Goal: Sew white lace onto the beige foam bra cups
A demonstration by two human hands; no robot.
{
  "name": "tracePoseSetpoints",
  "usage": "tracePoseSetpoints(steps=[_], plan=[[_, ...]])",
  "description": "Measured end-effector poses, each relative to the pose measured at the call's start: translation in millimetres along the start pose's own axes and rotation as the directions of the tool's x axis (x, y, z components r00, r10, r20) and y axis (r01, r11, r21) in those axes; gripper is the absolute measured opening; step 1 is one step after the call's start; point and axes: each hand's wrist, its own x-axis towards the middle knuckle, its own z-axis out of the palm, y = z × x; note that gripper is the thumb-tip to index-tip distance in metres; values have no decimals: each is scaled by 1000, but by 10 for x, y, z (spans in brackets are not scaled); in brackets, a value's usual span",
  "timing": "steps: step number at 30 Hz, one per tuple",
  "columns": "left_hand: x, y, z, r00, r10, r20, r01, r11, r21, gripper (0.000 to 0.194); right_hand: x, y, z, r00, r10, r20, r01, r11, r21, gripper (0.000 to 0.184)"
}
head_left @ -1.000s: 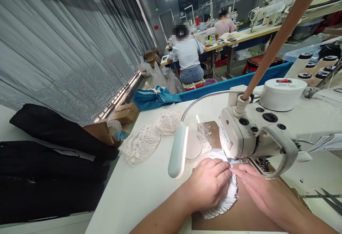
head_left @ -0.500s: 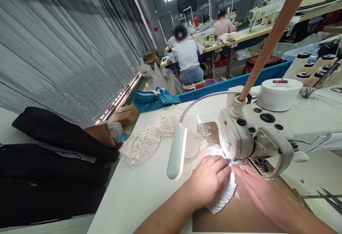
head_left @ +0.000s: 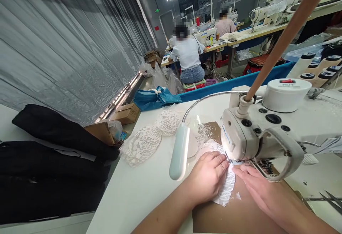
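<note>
Under the head of a white sewing machine (head_left: 240,134) lies a white lace piece (head_left: 227,191), its lower edge curved. My left hand (head_left: 210,177) rests over it, fingers together and bent onto the fabric, tips close to the presser foot. How the left thumb meets the fabric is hidden. From the other side, my right hand (head_left: 262,187) reaches in with its fingers stretched out and slightly apart, tips beside the lace edge. The needle itself is concealed by the machine head and my fingers. A brown sheet (head_left: 227,219) covers the work surface beneath both hands.
A pale green lamp (head_left: 179,153) on a bent metal neck hangs left of the machine. More lace cups (head_left: 145,145) lie on the white table (head_left: 128,194). Scissors (head_left: 332,202) are at right, near thread cones (head_left: 304,64). Two people sit at machines behind.
The lace piece has shifted up toward the machine and turned slightly, its lower tip now higher. Both hands stay beside the presser foot. The view has shifted a little.
</note>
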Motion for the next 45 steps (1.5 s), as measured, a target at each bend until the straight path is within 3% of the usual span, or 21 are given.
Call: tracePoseSetpoints(steps=[6, 13, 22, 26, 32, 39, 45], plan=[[8, 12, -76, 999, -41, 14, 40, 998, 49, 32, -1, -8, 11, 999, 16, 29, -15, 1000, -20, 48], [-64, 12, -151, 996, 70, 60, -70, 998, 6, 32, -8, -24, -96, 982, -37, 183, 27, 998, 58, 49], [-50, -8, -180, 984, 141, 108, -141, 990, -2, 32, 62, -60, -165, 979, -85, 185, 69, 993, 93, 45], [-69, -13, -190, 990, 96, 103, -95, 995, -16, 29, 97, -81, -261, 990, -34, 135, 17, 992, 126, 43], [-81, 41, -60, 995, -44, 84, 35, 993, 111, 22, 181, -121, -373, 970, -137, 200, 86, 966, 243, 39], [-38, -8, -100, 992, -97, 86, 107, 986, -130, 25, 142, -123, -336, 957, -143, 254, 84, 969, 231, 38], [-57, -1, -156, 986, -93, 140, 117, 977, -180, 19, 146, -97, -345, 978, -139, 157, 99, 965, 241, 38]])
